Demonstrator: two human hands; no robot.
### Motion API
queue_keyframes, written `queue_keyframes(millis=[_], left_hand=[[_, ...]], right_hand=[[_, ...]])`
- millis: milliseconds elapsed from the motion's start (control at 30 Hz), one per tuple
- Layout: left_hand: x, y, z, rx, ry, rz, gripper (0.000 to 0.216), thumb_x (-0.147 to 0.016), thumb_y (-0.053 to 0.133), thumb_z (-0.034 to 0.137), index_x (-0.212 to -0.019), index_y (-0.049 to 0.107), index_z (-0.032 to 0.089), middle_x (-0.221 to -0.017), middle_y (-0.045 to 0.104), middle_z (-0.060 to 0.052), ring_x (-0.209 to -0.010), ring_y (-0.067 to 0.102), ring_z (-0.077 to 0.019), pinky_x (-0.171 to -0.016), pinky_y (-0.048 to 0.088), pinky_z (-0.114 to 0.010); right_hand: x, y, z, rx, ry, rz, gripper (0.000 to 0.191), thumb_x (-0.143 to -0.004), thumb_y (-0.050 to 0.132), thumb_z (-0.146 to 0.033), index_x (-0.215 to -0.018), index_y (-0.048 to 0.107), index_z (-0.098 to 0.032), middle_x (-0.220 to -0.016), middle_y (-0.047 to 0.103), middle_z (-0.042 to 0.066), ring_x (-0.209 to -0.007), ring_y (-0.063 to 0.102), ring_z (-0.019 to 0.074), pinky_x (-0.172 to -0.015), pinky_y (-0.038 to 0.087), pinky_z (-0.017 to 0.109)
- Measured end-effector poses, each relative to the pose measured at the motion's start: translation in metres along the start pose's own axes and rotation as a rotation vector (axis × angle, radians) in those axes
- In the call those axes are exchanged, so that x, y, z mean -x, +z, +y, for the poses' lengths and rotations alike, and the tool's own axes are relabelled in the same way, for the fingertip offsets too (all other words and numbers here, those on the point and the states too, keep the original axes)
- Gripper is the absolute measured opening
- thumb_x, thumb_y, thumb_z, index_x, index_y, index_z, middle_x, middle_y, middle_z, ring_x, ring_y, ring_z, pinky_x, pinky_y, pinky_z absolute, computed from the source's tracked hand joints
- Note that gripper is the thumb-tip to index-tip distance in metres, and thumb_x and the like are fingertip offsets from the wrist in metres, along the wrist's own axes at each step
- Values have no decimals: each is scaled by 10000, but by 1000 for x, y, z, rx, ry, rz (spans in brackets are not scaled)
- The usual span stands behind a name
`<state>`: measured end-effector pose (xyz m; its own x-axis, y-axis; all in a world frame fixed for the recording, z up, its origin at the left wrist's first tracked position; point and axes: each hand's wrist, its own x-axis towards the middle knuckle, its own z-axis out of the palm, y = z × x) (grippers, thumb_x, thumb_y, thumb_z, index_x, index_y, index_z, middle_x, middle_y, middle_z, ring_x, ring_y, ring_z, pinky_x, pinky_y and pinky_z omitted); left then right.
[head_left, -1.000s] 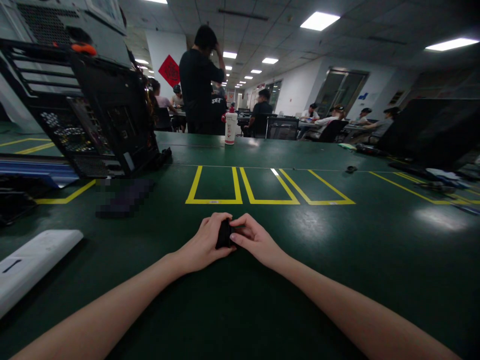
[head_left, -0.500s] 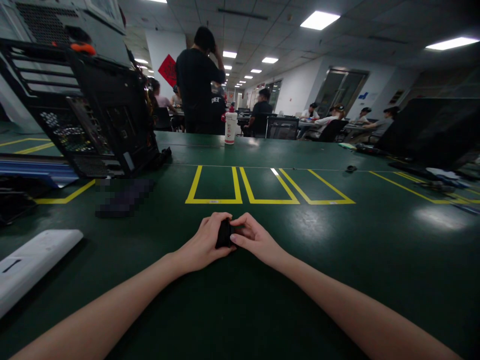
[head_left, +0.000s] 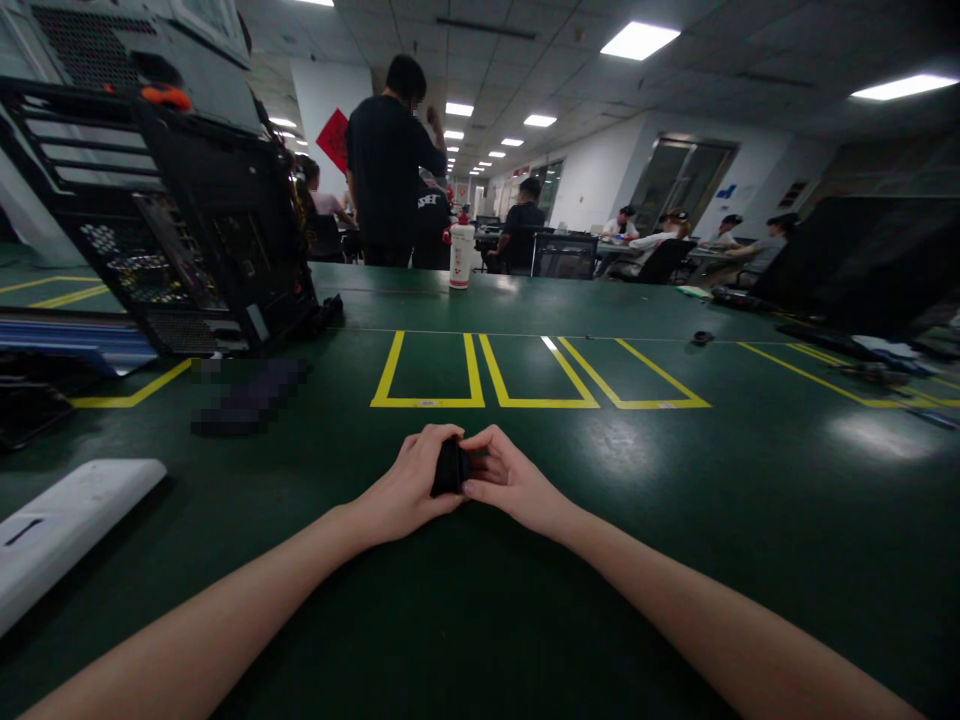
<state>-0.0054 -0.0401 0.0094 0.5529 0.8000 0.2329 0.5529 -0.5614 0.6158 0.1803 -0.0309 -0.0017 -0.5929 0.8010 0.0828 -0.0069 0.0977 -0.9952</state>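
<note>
A small black box-like object (head_left: pixel 448 468) sits between my two hands near the middle of the green table (head_left: pixel 465 600). My left hand (head_left: pixel 409 485) wraps around its left side, thumb at the near edge and fingers over the far edge. From the right, my right hand (head_left: pixel 517 482) grips its right end, thumb low and forefinger high with the other fingers curled. Much of the object is hidden by the fingers, so its exact kind does not show.
Yellow tape outlines (head_left: pixel 540 403) mark the table beyond my hands. An open black computer case (head_left: pixel 217 240) stands at left, near a white power strip-like slab (head_left: pixel 82 520). A white bottle (head_left: pixel 460 258) stands at the far edge. A person in black (head_left: pixel 386 160) stands behind.
My right hand's thumb and fingers have shifted slightly on the black object, showing more of its right end. My left hand stays put. The standing person has moved a little left.
</note>
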Motion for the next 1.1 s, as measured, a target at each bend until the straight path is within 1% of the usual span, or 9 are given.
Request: queue_keyframes(millis=[67,233,300,400,533,667,800,933,1100], left_hand=[[0,0,0,7,4,3,545,-751,575,218,-1206,280,259,-1192,394,-81,-1082,412,-270,-866,400,-460],[-1,-1,3,3,15,7,514,-753,580,248,-1185,302,255,-1175,404,-81,-1067,421,-275,-864,397,-474],[-1,-1,4,-1,15,7,514,-751,583,251,-1184,305,254,-1174,404,-81,-1069,420,-274,-870,395,-472],[-1,-1,3,-6,24,22,518,-748,587,253,-1185,308,258,-1166,416,-78,-1057,434,-273,-865,397,-478],[-1,0,2,7,11,18,541,-749,590,257,-1202,295,257,-1180,415,-78,-1072,430,-266,-859,411,-457],[-1,0,2,-16,7,19,554,-745,593,250,-1207,288,243,-1182,410,-84,-1069,425,-265,-880,394,-461],[-1,-1,4,-13,-6,2,531,-753,582,232,-1201,298,231,-1180,407,-89,-1059,428,-257,-862,410,-440],[-1,-1,4,5,3,14,532,-746,592,250,-1195,307,250,-1179,409,-84,-1061,429,-269,-848,414,-457],[-1,0,2,8,10,22,535,-744,593,259,-1194,303,251,-1167,415,-81,-1052,432,-263,-859,405,-457]], right_hand=[[1,1,0,-9,-12,0,331,-721,596,-125,-979,417,-230,-1070,472,15,-1042,510,176,-891,438,386],[1,3,-2,43,-22,45,134,-785,528,-216,-901,462,-217,-1032,465,15,-987,525,175,-816,477,368],[0,3,-3,77,-32,68,106,-788,521,-221,-882,471,-216,-1024,466,12,-967,527,172,-799,484,358],[0,3,-3,79,-26,71,160,-782,527,-199,-922,457,-229,-1032,470,9,-977,521,171,-800,487,355],[0,2,-3,81,8,67,288,-783,526,-192,-1051,431,-236,-1119,456,27,-1075,472,188,-895,435,395],[-1,1,-1,57,3,44,267,-772,544,-187,-1021,452,-221,-1092,480,29,-1092,471,194,-907,422,400],[1,2,0,-12,1,27,278,-750,577,-198,-991,441,-222,-1071,492,26,-1034,521,185,-863,457,386],[1,3,-1,-12,-10,59,198,-773,549,-244,-949,463,-217,-1004,518,16,-953,564,176,-809,485,368],[0,2,-2,60,6,79,283,-772,548,-231,-1037,450,-232,-1083,487,29,-1002,533,183,-849,468,383]])
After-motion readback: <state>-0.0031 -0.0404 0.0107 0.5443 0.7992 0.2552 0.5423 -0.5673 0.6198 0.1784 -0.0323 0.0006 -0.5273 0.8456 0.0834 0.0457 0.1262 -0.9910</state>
